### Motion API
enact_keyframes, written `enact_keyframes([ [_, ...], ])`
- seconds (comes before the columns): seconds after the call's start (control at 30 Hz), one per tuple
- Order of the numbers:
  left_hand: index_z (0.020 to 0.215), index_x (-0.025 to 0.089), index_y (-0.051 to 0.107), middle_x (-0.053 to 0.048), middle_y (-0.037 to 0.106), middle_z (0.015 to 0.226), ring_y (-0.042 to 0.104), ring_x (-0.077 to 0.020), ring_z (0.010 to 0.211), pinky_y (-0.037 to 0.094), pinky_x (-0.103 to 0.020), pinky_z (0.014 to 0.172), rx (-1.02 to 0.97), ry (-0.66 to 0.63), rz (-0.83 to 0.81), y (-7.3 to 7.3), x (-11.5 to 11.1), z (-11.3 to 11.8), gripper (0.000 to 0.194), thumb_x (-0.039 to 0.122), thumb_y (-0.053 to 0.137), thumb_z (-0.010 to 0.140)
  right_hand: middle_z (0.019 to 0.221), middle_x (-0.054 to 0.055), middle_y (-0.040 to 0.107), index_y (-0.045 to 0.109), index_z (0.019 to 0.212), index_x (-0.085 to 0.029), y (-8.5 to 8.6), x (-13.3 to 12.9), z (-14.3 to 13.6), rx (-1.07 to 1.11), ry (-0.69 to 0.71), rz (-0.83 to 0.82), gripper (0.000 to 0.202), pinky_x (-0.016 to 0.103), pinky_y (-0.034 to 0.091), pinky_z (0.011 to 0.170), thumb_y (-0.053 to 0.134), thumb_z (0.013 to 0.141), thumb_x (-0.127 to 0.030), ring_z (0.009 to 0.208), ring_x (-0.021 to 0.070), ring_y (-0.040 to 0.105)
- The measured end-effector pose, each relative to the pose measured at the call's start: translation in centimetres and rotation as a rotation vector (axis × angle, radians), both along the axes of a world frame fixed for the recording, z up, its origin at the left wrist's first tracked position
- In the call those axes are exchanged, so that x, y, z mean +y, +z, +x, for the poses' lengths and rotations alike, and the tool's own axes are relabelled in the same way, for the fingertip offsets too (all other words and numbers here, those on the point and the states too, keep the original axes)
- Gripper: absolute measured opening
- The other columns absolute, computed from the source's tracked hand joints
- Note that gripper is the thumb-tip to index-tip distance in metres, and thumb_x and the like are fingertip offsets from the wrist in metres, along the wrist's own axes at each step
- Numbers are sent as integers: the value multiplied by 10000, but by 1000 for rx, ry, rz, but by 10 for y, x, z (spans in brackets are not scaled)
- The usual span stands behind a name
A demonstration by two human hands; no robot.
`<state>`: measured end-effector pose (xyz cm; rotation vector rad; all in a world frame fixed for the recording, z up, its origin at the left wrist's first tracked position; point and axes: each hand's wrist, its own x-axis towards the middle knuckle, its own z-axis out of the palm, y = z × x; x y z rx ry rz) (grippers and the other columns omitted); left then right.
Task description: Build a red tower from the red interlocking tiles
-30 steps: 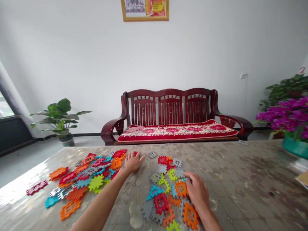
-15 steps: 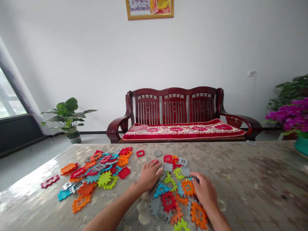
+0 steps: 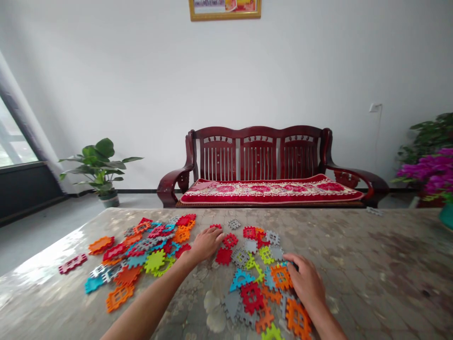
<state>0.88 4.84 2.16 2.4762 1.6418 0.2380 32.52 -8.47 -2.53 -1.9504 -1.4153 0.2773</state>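
My left hand (image 3: 208,245) reaches forward over the table, fingers stretched out, its fingertips at a small red window-frame piece (image 3: 215,226). Right of it lie a red square piece (image 3: 224,256) and a red window piece (image 3: 230,240). My right hand (image 3: 306,279) rests at the right side of the nearer pile, fingers curled. Something dark shows between its thumb and forefinger, too hidden to name. Close to that hand are an orange window piece (image 3: 282,276), a grey square piece (image 3: 276,253) and a larger orange window piece (image 3: 297,318).
Another heap of toothed plastic pieces, with a lime piece (image 3: 155,261), spreads across the left of the table (image 3: 371,274). A grey window piece (image 3: 234,224) lies near the far edge. Beyond stand a wooden bench (image 3: 258,156), a potted plant (image 3: 102,165) and purple flowers (image 3: 426,172).
My left hand has moved left and forward, uncovering the red square and red window pieces, and now reaches the small red frame. The right hand stays by the pile; the view has shifted slightly.
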Motion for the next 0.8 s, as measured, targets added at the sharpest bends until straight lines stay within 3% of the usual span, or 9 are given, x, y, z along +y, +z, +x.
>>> enact_keyframes([
  [0.07, 1033, 271, 717, -52, 745, 1070, 672, -205, 1028, 471, -278, 884, -19, 4, -3, 4, 1, -3, 543, 521, 237, 991, 1172, 27, 709, 734, 1007, -279, 1, 0, 0, 0, 4, 5, 433, 421, 406, 1016, 371, 793, -379, 1142, 266, 594],
  [0.13, 968, 260, 728, -50, 757, 997, 690, -194, 953, 474, -253, 816, -22, 66, 27, 10, 9, -10, 555, 519, 237, 990, 1170, 30, 710, 735, 1003, -277, 1, -1, 0, 1, 6, 16, 434, 419, 410, 1014, 368, 795, -382, 1142, 265, 596],
  [0.23, 1099, 270, 707, -57, 699, 1219, 639, -204, 1111, 451, -276, 918, -14, 169, 114, 17, 28, -30, 482, 446, 273, 988, 1155, 28, 716, 737, 986, -276, 0, -1, 1, 7, 11, 34, 430, 417, 415, 1014, 373, 784, -383, 1126, 264, 606],
  [0.3, 1216, 274, 666, -75, 589, 1397, 530, -248, 1280, 372, -365, 1066, 6, 246, 170, 18, 42, -46, 442, 418, 333, 965, 1139, 25, 721, 740, 969, -281, -1, 0, 1, 11, 8, 45, 424, 415, 421, 1010, 379, 773, -384, 1111, 263, 613],
  [0.4, 1366, 277, 573, -120, 390, 1561, 275, -384, 1452, 186, -594, 1148, 104, 407, 183, 17, 60, -69, 552, 535, 428, 900, 1127, 21, 723, 743, 949, -290, -2, 1, 1, 14, -1, 60, 412, 420, 431, 1002, 387, 767, -390, 1099, 263, 620],
  [0.47, 1444, 301, 491, -135, 316, 1598, 213, -445, 1462, 153, -683, 1112, 157, 499, 81, 14, 70, -83, 672, 648, 378, 879, 1125, 20, 722, 743, 945, -294, -3, 1, 1, 15, -6, 67, 405, 424, 436, 998, 393, 768, -393, 1098, 264, 621],
  [0.63, 1456, 375, 460, -123, 350, 1586, 254, -497, 1429, 170, -768, 1048, 147, 548, -105, 8, 86, -109, 772, 777, 309, 815, 1132, 26, 719, 743, 958, -286, -6, 1, 3, 5, -2, 55, 403, 423, 423, 1016, 397, 778, -384, 1114, 262, 613],
  [0.8, 1444, 395, 467, -143, 396, 1544, 344, -491, 1382, 248, -742, 1033, 158, 520, -119, 3, 88, -115, 802, 806, 288, 780, 1146, 22, 714, 740, 968, -287, -7, 0, 3, -4, -4, 53, 401, 419, 411, 1032, 395, 786, -381, 1121, 257, 607],
])
